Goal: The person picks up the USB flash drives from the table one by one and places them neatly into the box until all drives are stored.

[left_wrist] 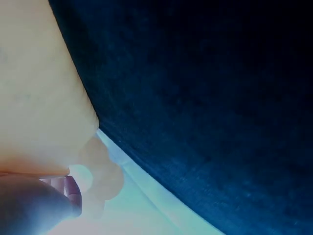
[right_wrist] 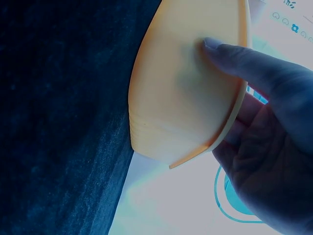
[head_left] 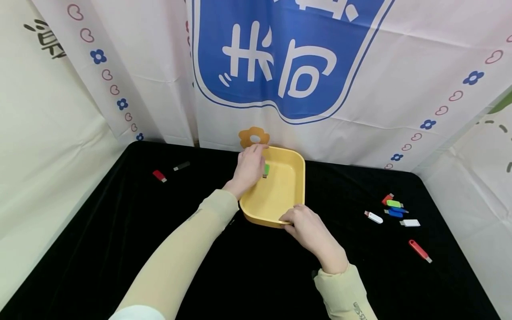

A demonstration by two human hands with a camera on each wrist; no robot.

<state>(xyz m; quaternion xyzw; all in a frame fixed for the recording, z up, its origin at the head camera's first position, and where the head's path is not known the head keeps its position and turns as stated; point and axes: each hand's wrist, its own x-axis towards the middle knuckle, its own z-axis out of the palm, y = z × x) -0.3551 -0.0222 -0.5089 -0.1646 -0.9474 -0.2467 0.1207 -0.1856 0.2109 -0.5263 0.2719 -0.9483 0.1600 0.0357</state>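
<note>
A yellow plastic tray (head_left: 276, 191) with raised walls sits on the black cloth. My left hand (head_left: 250, 168) holds its rim at the far left, fingers over the edge. In the left wrist view, the tray's outer wall (left_wrist: 39, 88) appears beside part of that hand. At the near right corner my right hand (head_left: 310, 229) grips the rim; in the right wrist view its thumb presses the tray's outside wall (right_wrist: 181, 88) and the fingers lie behind the rim. Inside the tray, by my left hand, lies a green USB stick (head_left: 266, 170), partly covered.
On the left lie a red USB stick (head_left: 159, 175) and a black one (head_left: 182, 166). Several more are scattered on the right, among them a white one (head_left: 374, 217) and a long red one (head_left: 419, 250). A printed white curtain (head_left: 168, 102) hangs behind the black table (head_left: 256, 280).
</note>
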